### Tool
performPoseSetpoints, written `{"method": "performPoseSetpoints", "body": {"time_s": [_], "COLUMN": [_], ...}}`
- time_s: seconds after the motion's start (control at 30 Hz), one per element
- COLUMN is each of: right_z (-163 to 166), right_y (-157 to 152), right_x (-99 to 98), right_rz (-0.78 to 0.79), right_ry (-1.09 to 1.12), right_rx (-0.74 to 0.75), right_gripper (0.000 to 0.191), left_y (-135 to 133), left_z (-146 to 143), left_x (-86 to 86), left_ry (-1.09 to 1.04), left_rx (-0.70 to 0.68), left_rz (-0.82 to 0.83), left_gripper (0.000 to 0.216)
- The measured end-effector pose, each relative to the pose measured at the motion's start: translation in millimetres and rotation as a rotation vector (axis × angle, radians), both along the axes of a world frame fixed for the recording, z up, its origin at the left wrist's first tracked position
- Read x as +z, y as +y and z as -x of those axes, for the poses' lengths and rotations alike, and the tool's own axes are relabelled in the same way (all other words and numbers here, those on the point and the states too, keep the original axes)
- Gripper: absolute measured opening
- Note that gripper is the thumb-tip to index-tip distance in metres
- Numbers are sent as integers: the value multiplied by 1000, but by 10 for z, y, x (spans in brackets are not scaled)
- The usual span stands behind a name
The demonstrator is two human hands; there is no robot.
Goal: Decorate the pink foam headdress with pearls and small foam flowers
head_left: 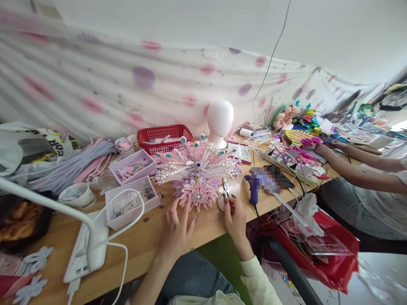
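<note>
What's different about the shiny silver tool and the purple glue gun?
The silver tool is shiny metal, while the glue gun is purple, though part of it is blurred out.
The right hand holds the silver tool; no hand is on the glue gun.
The glue gun has a dark cord, but no cord shows on the silver tool.
Both are to the right of the pink flower.

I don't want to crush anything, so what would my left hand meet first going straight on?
Your left hand would likely meet the pink flower first; whether they touch now is unclear.
</note>
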State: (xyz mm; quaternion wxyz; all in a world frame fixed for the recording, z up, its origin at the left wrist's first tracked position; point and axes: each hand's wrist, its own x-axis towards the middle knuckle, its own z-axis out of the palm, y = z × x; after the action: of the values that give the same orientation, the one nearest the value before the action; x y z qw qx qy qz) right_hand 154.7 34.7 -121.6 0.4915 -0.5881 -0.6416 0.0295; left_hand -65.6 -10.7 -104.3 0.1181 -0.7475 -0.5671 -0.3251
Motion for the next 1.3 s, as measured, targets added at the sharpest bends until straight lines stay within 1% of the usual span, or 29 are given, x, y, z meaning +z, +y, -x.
{"method": "performPoseSetpoints", "body": {"time_s": [0.13,0.23,0.33,0.4,0.47,0.57,0.67,0.73,0.8,0.93,1.0,1.1,1.17,1.23,1.3], "right_z": [18,46,59,52,42,59,149,232,303,355,357,399,470,566,661], "right_y": [10,2,-10,-12,6,96,261,390,514,693,731,722,697,690,719], "right_x": [36,47,56,107,224,512,813,953,1037,1133,1194,1336,1470,1625,1778], "right_rz": [-4,-16,-34,-45,-55,-64,-58,-35,-9,15,12,-9,-3,42,98], "right_ry": [14,33,67,94,114,122,123,122,124,137,136,122,25,-194,-432], "right_rx": [40,60,64,70,96,173,265,319,359,386,384,373,390,398,370], "right_gripper": [12,10,11,15,18,22,27,29,31,38,37,31,30,32,26], "left_y": [0,-6,-4,26,97,270,467,581,677,829,890,956,980,990,988], "left_z": [1,26,54,73,88,85,67,72,102,183,196,176,156,147,150], "left_x": [-55,-59,-6,80,216,486,744,863,936,1030,1088,1190,1256,1313,1363], "left_ry": [17,-4,-145,-285,-411,-549,-570,-577,-603,-647,-658,-669,-674,-678,-676], "left_rx": [31,3,-29,-46,-70,-130,-196,-193,-159,-117,-112,-99,-89,-75,-50], "left_rz": [33,32,-54,-128,-159,-106,-50,-31,-13,10,23,41,67,103,136], "left_gripper": [65,64,47,31,22,23,26,27,28,33,36,34,33,33,34]}}
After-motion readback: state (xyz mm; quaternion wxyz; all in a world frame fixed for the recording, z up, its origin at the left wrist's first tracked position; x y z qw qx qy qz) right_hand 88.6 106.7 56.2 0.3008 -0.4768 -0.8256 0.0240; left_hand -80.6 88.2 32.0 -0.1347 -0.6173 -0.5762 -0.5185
